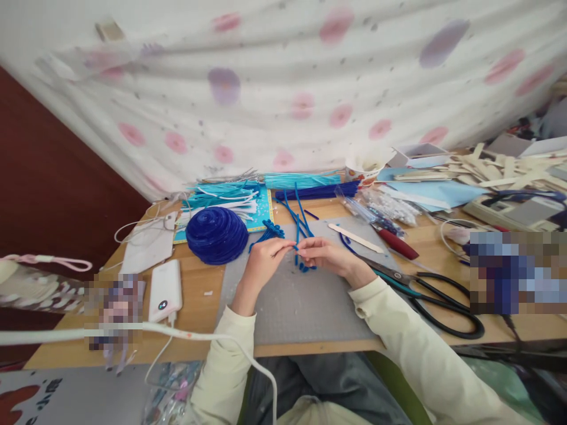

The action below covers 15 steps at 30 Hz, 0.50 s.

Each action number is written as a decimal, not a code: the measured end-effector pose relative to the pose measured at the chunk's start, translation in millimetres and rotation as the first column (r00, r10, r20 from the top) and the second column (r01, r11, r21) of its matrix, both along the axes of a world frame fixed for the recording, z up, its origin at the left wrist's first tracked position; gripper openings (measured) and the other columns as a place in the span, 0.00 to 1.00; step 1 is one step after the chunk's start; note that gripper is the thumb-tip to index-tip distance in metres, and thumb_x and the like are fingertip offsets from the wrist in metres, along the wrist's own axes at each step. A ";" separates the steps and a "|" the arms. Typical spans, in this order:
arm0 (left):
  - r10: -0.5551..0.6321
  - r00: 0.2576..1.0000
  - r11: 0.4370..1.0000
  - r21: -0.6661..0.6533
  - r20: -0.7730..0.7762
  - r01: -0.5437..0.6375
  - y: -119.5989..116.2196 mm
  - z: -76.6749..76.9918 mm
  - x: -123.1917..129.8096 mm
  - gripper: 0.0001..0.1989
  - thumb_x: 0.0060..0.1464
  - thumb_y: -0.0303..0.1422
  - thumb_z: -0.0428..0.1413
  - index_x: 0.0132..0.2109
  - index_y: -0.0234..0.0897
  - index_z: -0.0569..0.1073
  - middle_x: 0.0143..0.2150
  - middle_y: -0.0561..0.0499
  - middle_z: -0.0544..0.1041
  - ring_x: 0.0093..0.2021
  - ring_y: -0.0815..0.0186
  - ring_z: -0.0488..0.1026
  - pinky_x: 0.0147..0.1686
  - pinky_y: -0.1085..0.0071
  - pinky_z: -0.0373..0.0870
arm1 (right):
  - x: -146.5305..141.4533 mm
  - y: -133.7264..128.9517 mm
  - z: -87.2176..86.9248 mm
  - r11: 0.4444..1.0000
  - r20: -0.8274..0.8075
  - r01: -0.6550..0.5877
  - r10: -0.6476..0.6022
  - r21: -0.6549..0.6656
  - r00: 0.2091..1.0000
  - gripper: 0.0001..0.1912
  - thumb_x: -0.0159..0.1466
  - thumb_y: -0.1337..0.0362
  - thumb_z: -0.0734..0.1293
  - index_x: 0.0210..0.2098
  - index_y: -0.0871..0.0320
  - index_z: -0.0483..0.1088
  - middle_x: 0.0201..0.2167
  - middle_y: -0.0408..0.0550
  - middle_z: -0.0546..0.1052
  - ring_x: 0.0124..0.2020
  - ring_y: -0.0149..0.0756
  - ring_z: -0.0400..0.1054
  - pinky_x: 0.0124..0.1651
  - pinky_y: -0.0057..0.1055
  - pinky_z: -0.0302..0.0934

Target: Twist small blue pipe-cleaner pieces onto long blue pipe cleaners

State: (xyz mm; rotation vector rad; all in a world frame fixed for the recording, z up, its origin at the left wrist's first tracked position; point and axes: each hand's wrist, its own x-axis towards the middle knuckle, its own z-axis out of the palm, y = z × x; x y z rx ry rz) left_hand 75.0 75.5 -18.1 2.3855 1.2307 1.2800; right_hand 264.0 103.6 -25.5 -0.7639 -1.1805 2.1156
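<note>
My left hand [268, 255] and my right hand [325, 254] meet over the grey cutting mat [296, 313], fingertips pinched close together. Between them is a blue pipe cleaner [296, 227], gripped by both hands. Other blue pipe cleaners [287, 206] lie just behind the fingers. A small bundle of twisted blue pipe cleaners [268, 231] rests beyond my left hand. To its left sits a dark blue dome wound in coils [217, 235]. The fingers partly hide the held piece.
Large black-handled scissors [411, 286] lie right of the mat, near a wooden stick [355, 238] and a red-handled tool [398, 244]. A white power bank [165, 290] is at left, its white cable [208, 336] crossing in front. Pipe cleaner bundles [319, 192] line the back.
</note>
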 end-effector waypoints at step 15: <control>0.090 0.972 0.990 -0.127 0.219 -0.063 -12.9 -1.5 21.6 0.12 0.48 0.37 0.62 0.40 0.37 0.75 0.37 0.47 0.81 0.36 0.64 0.78 0.40 0.67 0.75 | -11.0 -3.3 -8.0 0.972 -0.168 0.197 -0.217 -0.129 0.962 0.13 0.42 0.64 0.79 0.26 0.56 0.75 0.22 0.37 0.75 0.23 0.23 0.66 0.27 0.22 0.59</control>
